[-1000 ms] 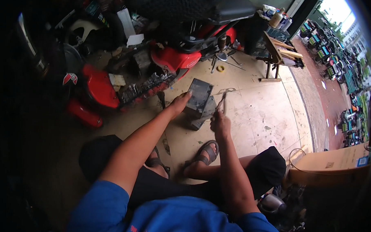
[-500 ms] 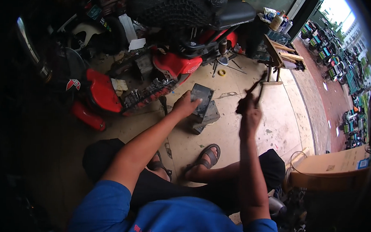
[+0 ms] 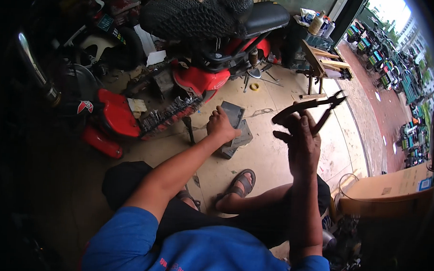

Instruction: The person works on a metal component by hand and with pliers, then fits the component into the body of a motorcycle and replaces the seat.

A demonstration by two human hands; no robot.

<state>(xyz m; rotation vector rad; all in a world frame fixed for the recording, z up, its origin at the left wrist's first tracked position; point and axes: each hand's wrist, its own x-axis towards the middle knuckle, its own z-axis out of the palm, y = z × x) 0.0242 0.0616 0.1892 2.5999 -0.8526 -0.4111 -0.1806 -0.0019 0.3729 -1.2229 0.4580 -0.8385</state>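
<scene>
My left hand is closed along the near left side of a dark grey, box-shaped block that looks like a battery. Beneath it, partly covered, is a second block of the same kind on the floor. In my right hand, raised at the right, is a pair of pliers. Their handles are spread and their dark jaws stand apart, pointing up and to the right, away from the blocks. Palm and fingers hide part of the handles.
A red scooter with an uncovered floor compartment stands at the left. Behind the blocks lie a yellow tape roll and several tools. A wooden stool-like frame stands at the far right, a cardboard box at the near right.
My right hand has risen and turned, and the pliers' handles have spread. My left hand has shifted from a thumb-on-top hold to the block's near left side; the upper block sits slightly lower.
</scene>
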